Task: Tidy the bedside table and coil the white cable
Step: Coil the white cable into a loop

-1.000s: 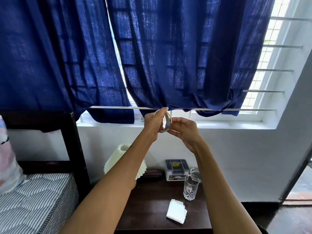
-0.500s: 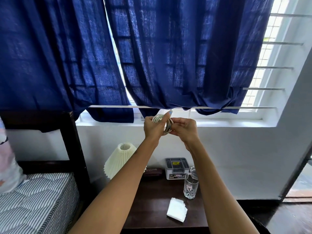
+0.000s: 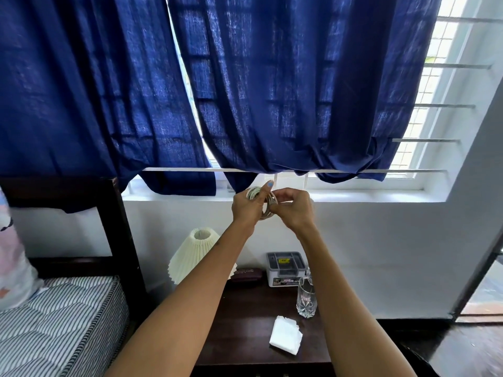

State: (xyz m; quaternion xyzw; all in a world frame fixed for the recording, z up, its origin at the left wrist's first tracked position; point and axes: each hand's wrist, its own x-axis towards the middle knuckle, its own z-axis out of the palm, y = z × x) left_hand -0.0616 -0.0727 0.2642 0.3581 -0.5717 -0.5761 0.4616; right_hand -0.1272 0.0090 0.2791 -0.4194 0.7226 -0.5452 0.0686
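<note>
The white cable (image 3: pixel 268 206) is wound into a small round coil, held up in front of the window sill. My left hand (image 3: pixel 247 206) grips the coil, thumb up across its left side. My right hand (image 3: pixel 292 206) pinches the coil's right side, fingers curled over it. Much of the coil is hidden by both hands. Below my arms stands the dark wooden bedside table (image 3: pixel 245 322). On it lie a folded white tissue (image 3: pixel 285 336), a clear drinking glass (image 3: pixel 306 302), a grey lidded box (image 3: pixel 285 268) and a dark flat case (image 3: pixel 247 274).
A cream pleated lampshade (image 3: pixel 194 253) stands at the table's back left. The bed with a striped mattress (image 3: pixel 54 322) and dark headboard (image 3: pixel 114 221) lies to the left. Blue curtains (image 3: pixel 272 91) hang over the barred window. A doorway (image 3: pixel 484 289) opens at right.
Both hands with the coil have sunk a little and turned; the left thumb now lies across the coil, and the right fingers have closed further around its right side.
</note>
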